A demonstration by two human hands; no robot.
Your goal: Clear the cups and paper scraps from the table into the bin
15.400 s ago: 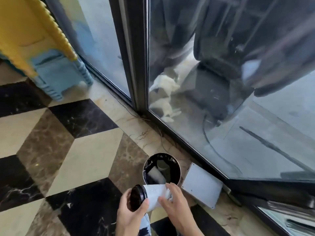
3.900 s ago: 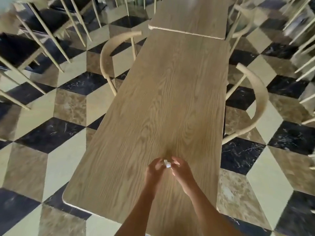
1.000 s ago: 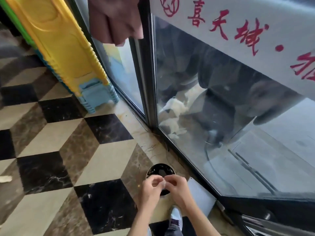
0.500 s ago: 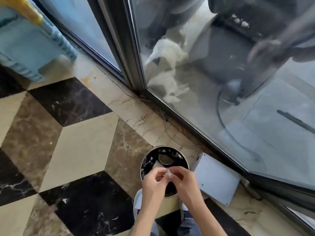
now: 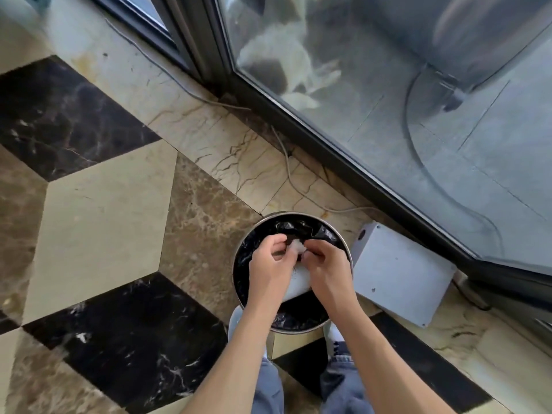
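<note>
You are at the drop-off step: both your hands are held over the open mouth of the bin, and what is left is simply to let go. Nearest to you are your two feet, one at each side of the bin's near rim, so you stand square to it. Your left hand (image 5: 270, 265) and your right hand (image 5: 324, 268) are curled narrow, fingertips meeting, and between them they pinch one small white paper scrap (image 5: 297, 249), held in the air over the middle of the opening, not resting on anything. The next move, as I judge it, calls for little: spread the fingers of both hands while they are over the centre, so the scrap falls straight down inside the rim and does not cling to a fingertip or drift to the floor. Under your hands sits one round bin (image 5: 239, 261) with a black liner; one pale cup-like shape (image 5: 298, 283) lies inside it, mostly hidden by your wrists, so I cannot tell whether more lie below. Just beside the bin's right rim rests one grey box (image 5: 397, 273), and beyond the far rim one thin cable (image 5: 286, 162) runs along the floor toward the glass door (image 5: 418, 100). The table is out of view, so what remains on it cannot be counted.
</note>
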